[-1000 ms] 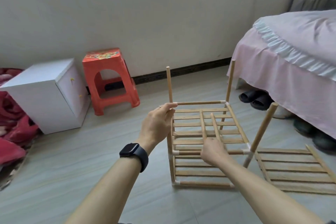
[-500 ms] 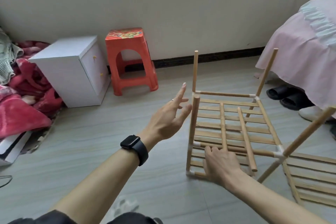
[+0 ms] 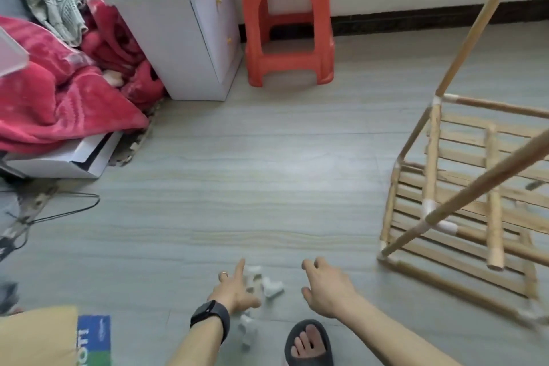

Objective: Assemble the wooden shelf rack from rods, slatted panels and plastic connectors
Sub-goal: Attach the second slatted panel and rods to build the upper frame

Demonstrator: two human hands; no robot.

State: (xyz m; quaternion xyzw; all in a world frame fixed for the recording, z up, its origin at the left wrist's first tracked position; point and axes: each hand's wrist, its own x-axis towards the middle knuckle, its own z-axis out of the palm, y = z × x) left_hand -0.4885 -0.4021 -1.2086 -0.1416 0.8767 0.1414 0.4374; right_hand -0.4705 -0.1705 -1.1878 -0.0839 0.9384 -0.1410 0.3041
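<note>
The small white plastic connectors [image 3: 271, 285] lie in a loose heap on the floor [image 3: 267, 172], right in front of us and low in the view. They are blurry, so we cannot count them or tell which way each one points. A few more white bits lie closer to us, beside the watch [image 3: 211, 315] on our left wrist.

The heap sits between our two hands. Our left hand [image 3: 234, 291] is the nearer one. The heap is just beside its thumb side. It may be touching the closest piece, but we cannot tell. Its fingers are spread, with one finger reaching straight ahead, and it holds nothing. Our right hand [image 3: 326, 291] is on the other side of the heap, a small gap away. Its fingers hang loosely bent, and it holds nothing too.

We think the next move is to pick up a connector. The left hand would only need to slide a bit to the right and close on one.

The half-built rack [image 3: 432, 157] stands well apart, off to our right. Its rods [image 3: 475, 30] stick up at a slant, and it has slatted panels [image 3: 457, 157] inside. A picked-up connector would have to travel right to reach it.
</note>
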